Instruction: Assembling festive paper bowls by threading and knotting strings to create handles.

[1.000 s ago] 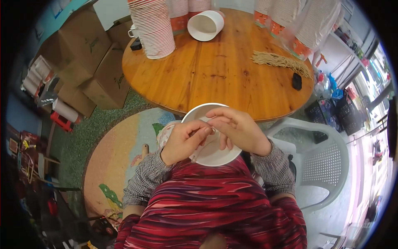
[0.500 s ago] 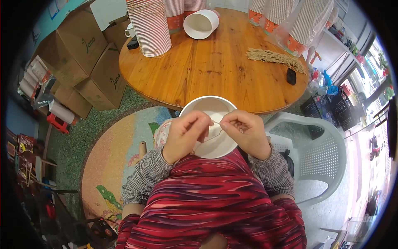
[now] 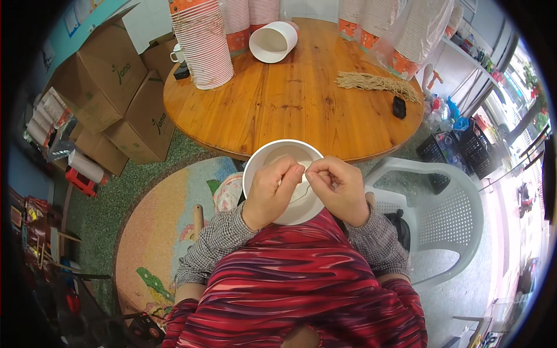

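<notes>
Behind, a round wooden surface point(image 3: 296, 98); both hands point(image 3: 307, 188) pinch thin, limp string point(image 3: 303, 188) over a light, crushable paper bucket point(image 3: 282, 158).

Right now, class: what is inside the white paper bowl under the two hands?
Inside the white paper bowl a thin string shows, pinched by left hand and right hand. They cover the bottom.

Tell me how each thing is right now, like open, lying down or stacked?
White paper cup: upright, open, held over the lap.
Left hand: pinching a thin string.
Right hand: pinching it too.
Cup on table: lying sideways.
Cup stack: standing, stacked.
String bundle: lying flat.
</notes>
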Action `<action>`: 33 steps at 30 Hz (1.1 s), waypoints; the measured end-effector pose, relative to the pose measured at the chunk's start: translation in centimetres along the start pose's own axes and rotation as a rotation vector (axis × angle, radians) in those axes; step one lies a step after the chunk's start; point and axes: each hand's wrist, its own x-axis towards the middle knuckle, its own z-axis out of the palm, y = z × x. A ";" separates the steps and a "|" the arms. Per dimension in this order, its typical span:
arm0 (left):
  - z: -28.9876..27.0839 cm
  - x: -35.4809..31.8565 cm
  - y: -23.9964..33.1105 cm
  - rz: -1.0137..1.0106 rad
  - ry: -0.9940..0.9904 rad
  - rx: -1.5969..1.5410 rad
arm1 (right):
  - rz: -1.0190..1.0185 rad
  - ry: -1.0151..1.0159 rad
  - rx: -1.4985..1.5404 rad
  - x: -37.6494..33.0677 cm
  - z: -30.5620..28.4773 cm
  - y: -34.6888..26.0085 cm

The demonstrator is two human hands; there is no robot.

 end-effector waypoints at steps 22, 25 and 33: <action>0.2 1.2 -1.0 0.059 -0.058 0.060 | 0.163 0.295 0.884 0.4 -8.5 4.0; 0.7 1.0 -1.1 0.116 -0.110 0.116 | 0.189 0.362 0.731 0.0 -8.6 4.5; 2.1 0.8 -2.6 -0.005 -0.151 0.086 | 0.161 0.123 0.549 -0.1 -2.4 5.4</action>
